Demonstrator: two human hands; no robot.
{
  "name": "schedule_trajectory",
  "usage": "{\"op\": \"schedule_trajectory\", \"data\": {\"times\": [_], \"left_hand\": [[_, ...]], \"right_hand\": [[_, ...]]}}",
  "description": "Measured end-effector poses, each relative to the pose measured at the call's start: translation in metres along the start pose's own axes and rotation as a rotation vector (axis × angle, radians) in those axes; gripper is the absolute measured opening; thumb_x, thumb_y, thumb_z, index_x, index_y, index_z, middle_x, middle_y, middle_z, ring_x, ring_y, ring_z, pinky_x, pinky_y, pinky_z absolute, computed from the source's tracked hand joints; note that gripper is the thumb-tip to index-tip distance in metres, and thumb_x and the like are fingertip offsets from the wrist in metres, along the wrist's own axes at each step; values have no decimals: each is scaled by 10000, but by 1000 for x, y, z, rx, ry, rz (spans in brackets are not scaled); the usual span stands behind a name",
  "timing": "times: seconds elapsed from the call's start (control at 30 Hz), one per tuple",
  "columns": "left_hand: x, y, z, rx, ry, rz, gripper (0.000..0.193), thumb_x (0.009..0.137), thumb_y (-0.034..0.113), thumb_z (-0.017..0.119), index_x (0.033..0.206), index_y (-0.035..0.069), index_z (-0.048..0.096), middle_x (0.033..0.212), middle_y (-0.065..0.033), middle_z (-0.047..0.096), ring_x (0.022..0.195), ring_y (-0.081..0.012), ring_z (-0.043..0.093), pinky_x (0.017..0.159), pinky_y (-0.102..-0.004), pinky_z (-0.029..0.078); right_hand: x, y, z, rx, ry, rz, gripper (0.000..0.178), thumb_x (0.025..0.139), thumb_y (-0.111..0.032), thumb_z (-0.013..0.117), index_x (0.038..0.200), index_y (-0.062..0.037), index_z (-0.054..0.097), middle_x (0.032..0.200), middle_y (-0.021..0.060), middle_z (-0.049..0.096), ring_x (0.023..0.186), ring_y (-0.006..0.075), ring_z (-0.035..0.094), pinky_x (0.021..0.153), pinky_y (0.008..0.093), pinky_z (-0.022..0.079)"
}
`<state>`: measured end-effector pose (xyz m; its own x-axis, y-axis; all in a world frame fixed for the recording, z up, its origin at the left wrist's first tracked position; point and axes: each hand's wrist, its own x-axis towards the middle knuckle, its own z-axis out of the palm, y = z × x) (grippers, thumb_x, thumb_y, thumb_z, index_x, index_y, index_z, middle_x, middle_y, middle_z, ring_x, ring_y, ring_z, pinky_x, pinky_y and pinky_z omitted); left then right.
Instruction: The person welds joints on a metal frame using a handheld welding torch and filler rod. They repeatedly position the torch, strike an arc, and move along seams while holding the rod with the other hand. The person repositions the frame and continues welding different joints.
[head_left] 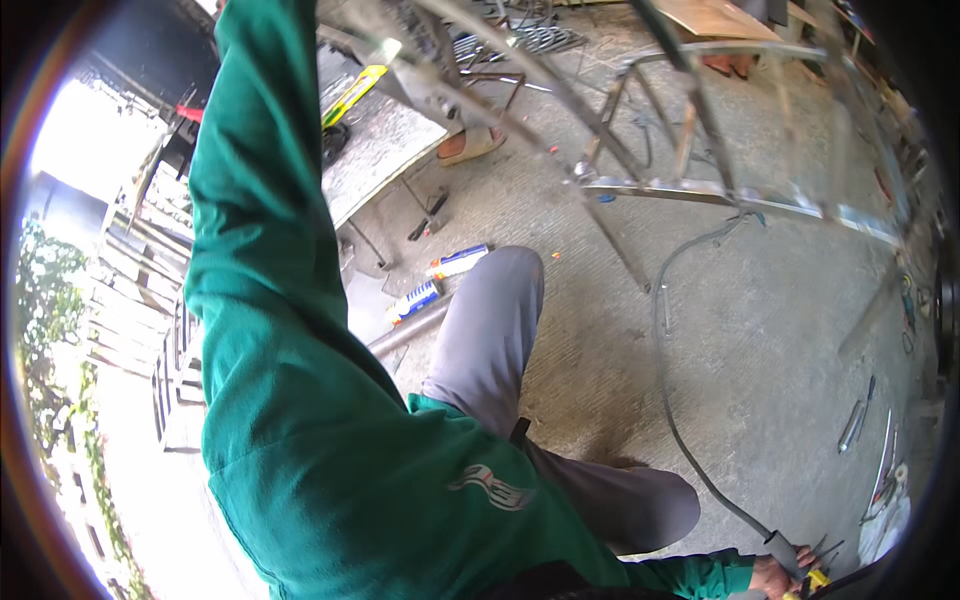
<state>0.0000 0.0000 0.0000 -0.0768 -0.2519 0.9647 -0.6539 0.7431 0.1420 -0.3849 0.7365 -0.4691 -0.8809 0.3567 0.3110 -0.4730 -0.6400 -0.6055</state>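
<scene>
My left arm, in a green sleeve [255,200], reaches up past the top edge, and the left hand is out of view. Down in the lower right corner, my right hand [771,577] is closed around a tool partly cut off by the dark rim. Its thick grey end [783,552] and a yellow part [818,580] show beside the fingers. From that grey end a grey cable [664,385] curves up across the floor toward a metal frame [690,190] of welded bars. The frame stands tilted above the floor, blurred at its upper left.
A low table [385,150] at the upper left bears a yellow tool [355,95]. Two blue-and-white tubes [460,261] [416,299] lie by my knee. Hand tools [855,420] lie at the right. Another person's sandalled foot [470,147] is beyond the table.
</scene>
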Motion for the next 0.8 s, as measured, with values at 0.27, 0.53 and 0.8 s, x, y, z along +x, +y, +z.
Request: {"op": "schedule_trajectory", "data": {"times": [0.27, 0.53, 0.8], "left_hand": [[-49, -164, -44, 220, 55, -231, 467, 738, 474, 700, 832, 19, 745, 687, -114, 703, 688, -171, 681, 698, -321, 513], [-109, -299, -65, 152, 187, -306, 521, 698, 467, 790, 788, -43, 727, 677, -53, 698, 669, -87, 617, 679, -289, 502], [-153, -434, -96, 646, 66, -561, 529, 720, 467, 797, 883, -31, 725, 788, -99, 696, 755, -198, 638, 703, -357, 503]], "right_hand": [[2, -20, 64, 74, -86, -31, 926, 517, -739, 667, 1107, -34, 556, 935, 184, 488, 683, 234, 375, 601, 373, 304], [-15, 7, 133, -48, -201, -1, 988, 478, -807, 695, 1125, -70, 574, 910, 131, 447, 689, 208, 383, 591, 334, 305], [-39, 12, 165, -128, -183, 78, 1024, 512, -788, 695, 1093, 37, 523, 909, 155, 490, 623, 213, 402, 546, 348, 343]]}}
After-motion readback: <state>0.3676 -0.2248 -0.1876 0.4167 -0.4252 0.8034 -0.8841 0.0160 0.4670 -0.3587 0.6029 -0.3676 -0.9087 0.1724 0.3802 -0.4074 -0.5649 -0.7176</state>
